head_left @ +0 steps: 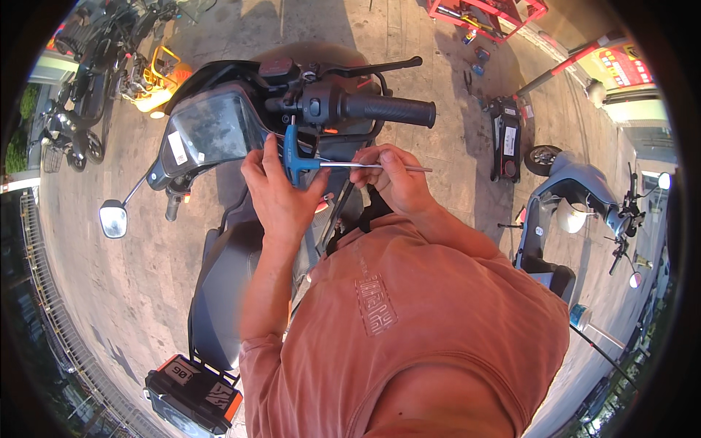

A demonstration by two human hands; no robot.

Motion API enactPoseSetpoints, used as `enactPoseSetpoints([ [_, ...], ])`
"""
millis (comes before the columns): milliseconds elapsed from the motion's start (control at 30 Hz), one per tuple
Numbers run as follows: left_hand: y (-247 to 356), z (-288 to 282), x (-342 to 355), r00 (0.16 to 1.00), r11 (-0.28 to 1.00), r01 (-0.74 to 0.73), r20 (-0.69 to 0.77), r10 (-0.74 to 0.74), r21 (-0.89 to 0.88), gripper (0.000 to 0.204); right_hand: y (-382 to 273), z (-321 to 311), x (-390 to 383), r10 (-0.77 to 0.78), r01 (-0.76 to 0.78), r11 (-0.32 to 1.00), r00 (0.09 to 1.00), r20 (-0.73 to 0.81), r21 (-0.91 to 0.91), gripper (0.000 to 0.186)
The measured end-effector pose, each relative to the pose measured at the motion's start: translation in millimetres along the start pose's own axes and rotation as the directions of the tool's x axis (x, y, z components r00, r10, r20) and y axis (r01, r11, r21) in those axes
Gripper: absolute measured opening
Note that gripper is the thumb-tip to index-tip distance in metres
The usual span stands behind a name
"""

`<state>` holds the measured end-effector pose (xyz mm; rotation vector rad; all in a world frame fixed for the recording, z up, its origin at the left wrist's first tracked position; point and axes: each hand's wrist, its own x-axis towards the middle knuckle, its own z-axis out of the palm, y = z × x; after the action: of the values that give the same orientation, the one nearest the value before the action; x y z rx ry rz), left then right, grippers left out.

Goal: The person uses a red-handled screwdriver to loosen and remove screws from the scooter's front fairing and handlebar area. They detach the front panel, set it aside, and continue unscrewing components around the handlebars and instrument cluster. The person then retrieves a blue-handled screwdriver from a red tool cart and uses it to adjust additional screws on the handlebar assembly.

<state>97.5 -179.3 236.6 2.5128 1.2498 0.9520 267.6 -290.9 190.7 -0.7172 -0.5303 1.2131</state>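
Note:
A T-handle hex key with a blue grip (293, 155) is held crosswise over the scooter, its thin metal shaft pointing right. Thumb and fingers of my left hand (281, 191) close around the blue grip. My right hand (398, 179) pinches the shaft, and the bare tip sticks out beyond it to the right. Just beyond the tool are the scooter's black handlebar grip (391, 109) and switch housing (319, 104). Left of my left hand is the glossy dark dashboard screen (215, 128) with a white sticker. Some fingertips are hidden behind the tool.
The dark scooter seat (230, 292) runs toward me on the left, with a black-and-orange top box (193, 394) behind. A mirror (113, 219) juts out left. On the right stand a black jack-like device (505, 139) and a blue-grey scooter (577, 182). A red tool cart (489, 14) is far off.

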Motion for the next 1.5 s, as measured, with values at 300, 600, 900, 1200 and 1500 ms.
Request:
enactPoseSetpoints([
  [300,-12,21,-9,0.992,0.976,0.12,0.053,-0.112,-0.18,0.076,-26,-16,-11,-0.032,0.028,0.999,0.986,0.164,0.026,0.039],
  [600,-18,32,-18,0.991,0.973,0.12,0.078,-0.106,-0.198,0.073,-34,-24,-10,0.006,-0.005,1.0,0.969,0.247,-0.003,0.033],
  [900,-27,54,-30,0.999,0.978,0.004,-0.039,-0.013,-0.208,0.078,-44,-25,-8,0.004,0.016,0.996,0.976,0.216,-0.089,0.032],
  [1200,-41,-4,-77,0.953,0.343,0.244,0.158,-0.259,-0.907,0.048,-39,6,0,0.214,-0.199,0.976,0.947,0.239,-0.085,0.032],
  [1500,-14,-61,-129,0.88,0.428,0.348,0.134,-0.455,-0.834,0.028,12,71,29,0.363,-0.314,0.92,0.909,0.206,-0.237,0.026],
])
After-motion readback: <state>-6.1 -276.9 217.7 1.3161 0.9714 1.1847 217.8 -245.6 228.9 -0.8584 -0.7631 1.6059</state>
